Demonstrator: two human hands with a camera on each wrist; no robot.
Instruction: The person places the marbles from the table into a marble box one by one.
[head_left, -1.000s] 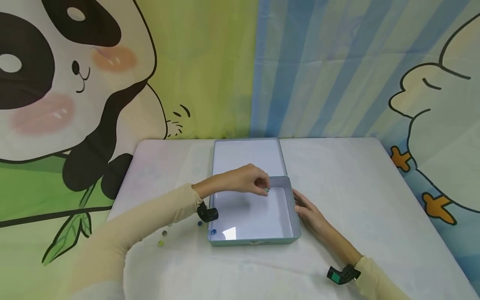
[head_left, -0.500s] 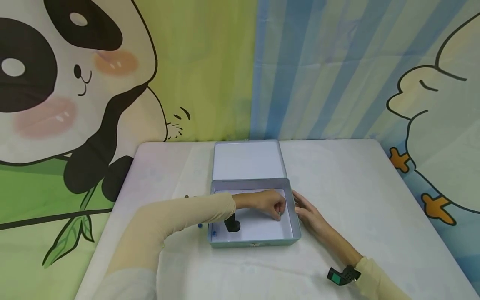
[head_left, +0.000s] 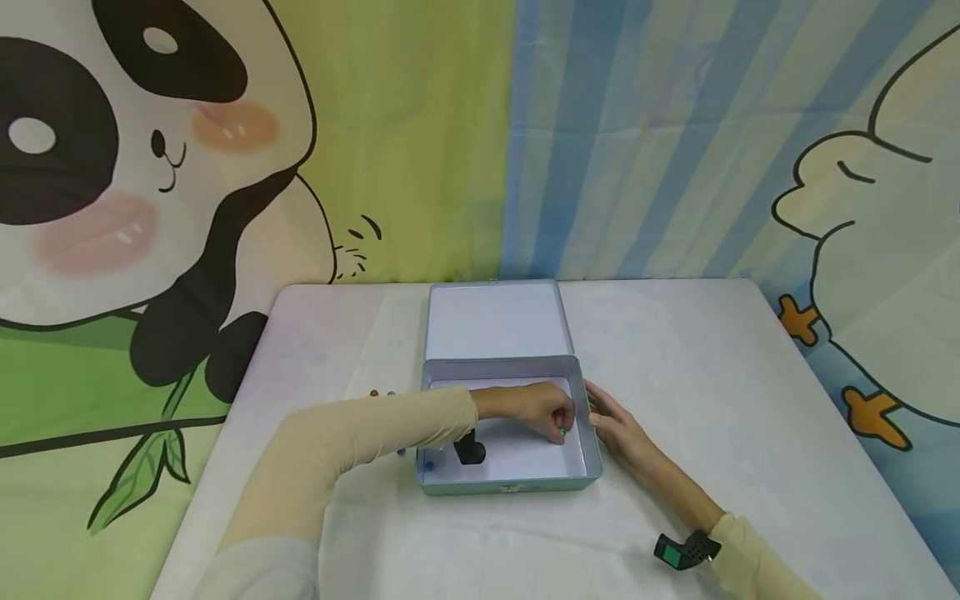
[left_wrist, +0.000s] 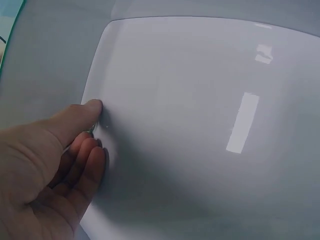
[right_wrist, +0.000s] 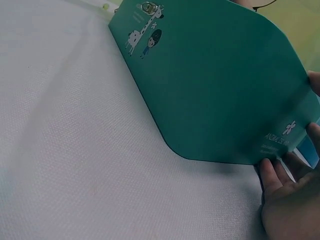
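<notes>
The left hand is inside the right part of a shallow tin box, low over its floor. Between thumb and fingertips it pinches a small clear greenish glass marble, mostly hidden by the fingers. A blue marble lies in the box's front left corner. Against the outside of the box's right wall rests the right hand. Its fingers touch the green printed side in the right wrist view.
The hinged lid lies open behind the box. Outside the box at left are a blue marble, a brown marble and a pale marble. The left sleeve crosses the box's left wall. White cloth covers the table.
The left hand has moved right and down into the box with the marble, then barely shifted over the last half second. The right hand stays at the box's side.
</notes>
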